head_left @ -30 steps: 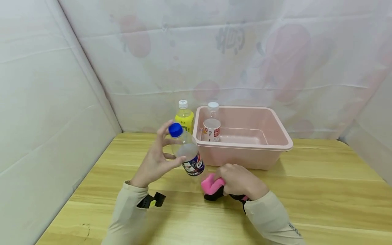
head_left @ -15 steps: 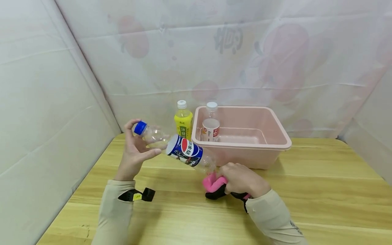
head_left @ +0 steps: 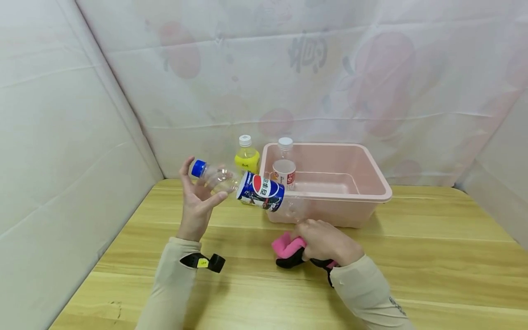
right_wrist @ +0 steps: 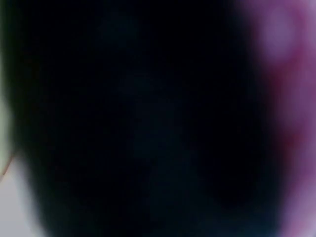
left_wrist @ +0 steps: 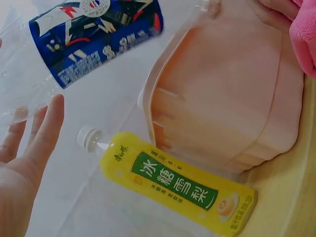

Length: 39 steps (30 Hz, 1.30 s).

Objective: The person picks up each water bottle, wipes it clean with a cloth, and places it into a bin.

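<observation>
My left hand [head_left: 198,206] holds a clear Pepsi bottle [head_left: 261,190] by its neck end, thumb on one side and fingers on the other. The bottle lies tilted in the air, its blue cap at the left and its base overlapping the front wall of the pink tub [head_left: 321,211]. On the table in front of the tub, my right hand [head_left: 327,240] grips a fuzzy pink cloth [head_left: 286,245], with a black piece [head_left: 290,260] showing below it. A dark blur and a pink edge fill the right wrist view.
Left of the tub stands a yellow-labelled drink bottle [left_wrist: 175,182] with a white cap. Inside the tub, at its left end, is a clear bottle [head_left: 284,169] with a white label. White sheeting walls the wooden table [head_left: 255,284] behind and at the sides.
The Pepsi bottle has tipped from steeply leaning to nearly level as my left hand went left, then partly back right, lifting its base. The right hand stays put with the pink cloth.
</observation>
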{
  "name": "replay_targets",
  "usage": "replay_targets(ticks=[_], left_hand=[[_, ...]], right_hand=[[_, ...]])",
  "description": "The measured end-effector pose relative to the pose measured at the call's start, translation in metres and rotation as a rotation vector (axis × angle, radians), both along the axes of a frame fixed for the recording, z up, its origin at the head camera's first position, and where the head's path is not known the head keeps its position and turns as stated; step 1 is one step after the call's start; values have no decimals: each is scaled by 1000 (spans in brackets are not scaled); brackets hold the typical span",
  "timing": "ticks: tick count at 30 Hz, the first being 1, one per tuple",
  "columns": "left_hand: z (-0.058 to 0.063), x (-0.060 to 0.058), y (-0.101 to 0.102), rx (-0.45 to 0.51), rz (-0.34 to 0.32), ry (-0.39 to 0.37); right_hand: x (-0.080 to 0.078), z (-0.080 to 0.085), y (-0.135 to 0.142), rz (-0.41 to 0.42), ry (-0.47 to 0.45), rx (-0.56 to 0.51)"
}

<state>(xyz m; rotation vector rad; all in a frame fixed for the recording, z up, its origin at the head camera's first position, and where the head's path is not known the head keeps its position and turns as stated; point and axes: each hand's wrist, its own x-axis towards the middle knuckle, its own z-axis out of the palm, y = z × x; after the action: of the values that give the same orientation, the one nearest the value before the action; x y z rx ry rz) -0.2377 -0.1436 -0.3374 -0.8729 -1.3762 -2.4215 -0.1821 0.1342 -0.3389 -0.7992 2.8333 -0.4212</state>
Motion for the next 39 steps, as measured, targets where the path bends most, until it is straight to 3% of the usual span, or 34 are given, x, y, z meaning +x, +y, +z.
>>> replay_targets(ticks=[7, 13, 20, 23, 27, 32, 39], left_hand=[[-1, -7, 8, -23, 89, -16], [-2, -17, 13, -139, 214, -27], [8, -30, 27, -382, 366, 92], [15, -36, 37, -478, 397, 164], [22, -44, 52, -602, 414, 272], [25, -50, 69, -841, 441, 383], [31, -49, 82, -1061, 356, 398]], right_hand=[[-1, -1, 0, 16, 4, -11], [0, -1, 0, 18, -1, -15], [-1, -2, 0, 47, 20, -24], [-1, -2, -1, 48, 18, -20], [-3, -2, -1, 34, 0, -13], [-2, -4, -1, -2, -27, -9], [0, -6, -1, -30, -48, -13]])
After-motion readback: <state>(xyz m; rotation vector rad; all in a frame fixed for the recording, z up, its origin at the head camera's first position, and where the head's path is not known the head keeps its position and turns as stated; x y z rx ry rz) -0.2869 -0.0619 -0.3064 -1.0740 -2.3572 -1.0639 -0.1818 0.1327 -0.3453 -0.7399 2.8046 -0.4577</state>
